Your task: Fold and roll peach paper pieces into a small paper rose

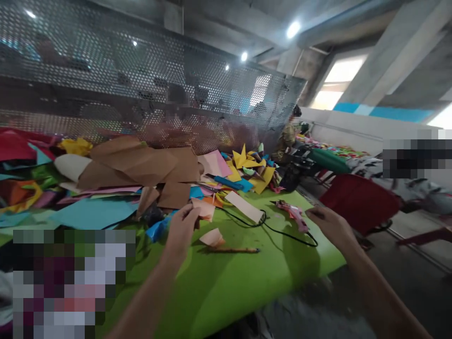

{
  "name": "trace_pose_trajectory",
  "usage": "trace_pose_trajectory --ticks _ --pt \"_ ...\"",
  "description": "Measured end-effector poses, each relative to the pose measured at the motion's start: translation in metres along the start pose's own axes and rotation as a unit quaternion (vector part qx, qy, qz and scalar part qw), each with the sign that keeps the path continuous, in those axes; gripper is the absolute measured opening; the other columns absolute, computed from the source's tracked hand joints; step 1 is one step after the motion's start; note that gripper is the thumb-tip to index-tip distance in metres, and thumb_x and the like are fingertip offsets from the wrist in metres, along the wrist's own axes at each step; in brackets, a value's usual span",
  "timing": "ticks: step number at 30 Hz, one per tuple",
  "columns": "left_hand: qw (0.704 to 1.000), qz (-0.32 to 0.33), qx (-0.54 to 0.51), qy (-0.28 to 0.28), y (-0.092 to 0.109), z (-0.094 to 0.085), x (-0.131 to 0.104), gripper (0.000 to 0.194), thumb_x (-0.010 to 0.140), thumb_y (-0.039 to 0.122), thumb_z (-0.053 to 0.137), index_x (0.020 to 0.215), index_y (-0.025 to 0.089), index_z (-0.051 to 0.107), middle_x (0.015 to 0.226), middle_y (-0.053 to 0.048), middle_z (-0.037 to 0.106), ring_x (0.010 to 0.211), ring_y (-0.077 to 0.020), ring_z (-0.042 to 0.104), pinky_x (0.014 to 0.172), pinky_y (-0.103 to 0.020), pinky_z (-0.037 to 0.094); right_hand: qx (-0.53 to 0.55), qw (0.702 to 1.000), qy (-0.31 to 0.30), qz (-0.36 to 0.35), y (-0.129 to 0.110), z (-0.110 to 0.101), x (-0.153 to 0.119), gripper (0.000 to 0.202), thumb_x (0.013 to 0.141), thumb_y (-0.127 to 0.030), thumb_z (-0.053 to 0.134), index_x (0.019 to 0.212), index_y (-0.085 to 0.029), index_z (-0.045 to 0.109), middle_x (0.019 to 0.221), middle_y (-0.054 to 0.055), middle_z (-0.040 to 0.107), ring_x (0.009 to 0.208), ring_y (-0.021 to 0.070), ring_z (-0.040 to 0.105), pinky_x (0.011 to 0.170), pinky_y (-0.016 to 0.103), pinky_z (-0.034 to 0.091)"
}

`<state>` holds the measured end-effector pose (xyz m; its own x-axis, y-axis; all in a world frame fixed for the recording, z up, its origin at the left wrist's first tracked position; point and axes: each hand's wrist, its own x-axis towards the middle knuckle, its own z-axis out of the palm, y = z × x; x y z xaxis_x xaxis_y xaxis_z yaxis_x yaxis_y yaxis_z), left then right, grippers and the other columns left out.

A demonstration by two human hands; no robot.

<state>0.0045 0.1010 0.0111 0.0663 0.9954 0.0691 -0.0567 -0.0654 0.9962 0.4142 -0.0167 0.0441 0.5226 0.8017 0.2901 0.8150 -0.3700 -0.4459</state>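
My left hand [183, 226] is closed on a small piece of pale pink paper [205, 210], which stands up from its fingertips. To the right, over the table edge, my right hand [326, 220] has its fingers pinched together; what they hold, if anything, is too small to make out. Just left of that hand, a pink glue gun [292, 213] lies on the green table cover [247, 282] with its black cord looped. A curled paper scrap [213, 237] and a thin brown stick [231, 250] lie below the left hand. Between the hands is a cream paper strip [244, 206].
Brown paper sheets [141, 162] and coloured paper are heaped along the back, below a perforated metal screen [141, 84]. A blue cutter [226, 182], scissors [208, 187] and a yellow paper star [243, 157] lie there. A red chair [360, 202] stands right; another person [287, 136] is beyond.
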Motion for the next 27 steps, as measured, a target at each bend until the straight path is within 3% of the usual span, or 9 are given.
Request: trace_pose_trajectory --ticks 3,6,9,14,18,21,24,27 --pt "1.0 0.003 -0.002 0.009 -0.001 -0.002 0.001 0.029 0.071 0.038 0.057 0.053 0.019 0.046 0.046 0.005 0.043 0.047 -0.009 0.035 0.047 -0.022 0.024 -0.023 0.997 -0.052 0.044 0.003 0.012 0.008 0.037 0.068 -0.059 0.066 0.071 -0.023 0.072 0.072 0.007 0.072 0.072 0.0265 0.064 0.061 0.032 0.038" --pt "1.0 0.003 -0.006 0.014 0.0 -0.003 0.002 0.028 0.07 0.038 0.057 0.052 0.019 0.046 0.045 0.005 0.043 0.047 -0.0088 0.036 0.047 -0.022 0.024 -0.003 0.992 -0.094 0.085 0.003 0.025 0.016 0.036 0.057 -0.056 0.075 0.065 -0.021 0.068 0.057 0.003 0.066 0.061 0.0229 0.06 0.056 0.03 0.035" --pt "1.0 -0.002 -0.012 0.013 0.001 -0.003 0.002 0.028 0.07 0.037 0.057 0.051 0.019 0.046 0.044 0.005 0.043 0.046 -0.0085 0.036 0.047 -0.022 0.025 0.052 0.984 -0.125 0.114 0.004 0.032 0.02 0.03 0.052 -0.045 0.079 0.063 -0.021 0.065 0.05 0.0 0.061 0.054 0.0187 0.056 0.052 0.029 0.033" --pt "1.0 -0.009 -0.025 0.009 0.0 -0.002 0.001 0.027 0.069 0.037 0.057 0.052 0.019 0.047 0.044 0.004 0.044 0.045 -0.0086 0.036 0.046 -0.022 0.024 0.207 0.954 -0.159 0.149 -0.001 0.032 0.013 0.027 0.056 -0.041 0.075 0.064 -0.02 0.061 0.044 -0.003 0.051 0.042 0.0135 0.046 0.042 0.027 0.032" --pt "0.999 -0.01 -0.037 0.008 -0.002 -0.001 0.002 0.027 0.069 0.037 0.056 0.052 0.019 0.047 0.044 0.005 0.043 0.044 -0.0081 0.036 0.045 -0.021 0.024 0.371 0.905 -0.164 0.125 -0.022 0.029 0.003 0.027 0.056 -0.037 0.074 0.073 -0.022 0.059 0.051 -0.005 0.047 0.039 0.0081 0.035 0.038 0.023 0.033" --pt "0.999 -0.021 -0.047 0.004 -0.002 0.0 0.001 0.025 0.068 0.035 0.055 0.051 0.019 0.046 0.044 0.006 0.041 0.044 -0.0078 0.034 0.045 -0.021 0.023 0.461 0.86 -0.195 0.099 -0.048 0.027 -0.002 0.024 0.057 -0.034 0.072 0.076 -0.022 0.062 0.061 -0.003 0.053 0.038 0.0049 0.029 0.039 0.022 0.038" --pt "0.999 -0.024 -0.047 0.006 -0.001 0.001 0.002 0.024 0.067 0.035 0.054 0.05 0.019 0.046 0.043 0.005 0.04 0.042 -0.0081 0.034 0.044 -0.021 0.022 0.528 0.81 -0.234 0.099 -0.076 0.028 -0.006 0.021 0.063 -0.034 0.07 0.082 -0.023 0.068 0.067 0.002 0.06 0.043 0.0089 0.042 0.041 0.023 0.045" --pt "0.999 -0.022 -0.044 0.014 -0.001 0.002 0.003 0.024 0.066 0.035 0.053 0.05 0.02 0.043 0.044 0.006 0.037 0.042 -0.0084 0.034 0.043 -0.022 0.023 0.587 0.756 -0.247 0.148 -0.103 0.033 -0.012 0.022 0.065 -0.033 0.076 0.086 -0.025 0.072 0.077 0.004 0.068 0.061 0.0153 0.061 0.052 0.024 0.055"
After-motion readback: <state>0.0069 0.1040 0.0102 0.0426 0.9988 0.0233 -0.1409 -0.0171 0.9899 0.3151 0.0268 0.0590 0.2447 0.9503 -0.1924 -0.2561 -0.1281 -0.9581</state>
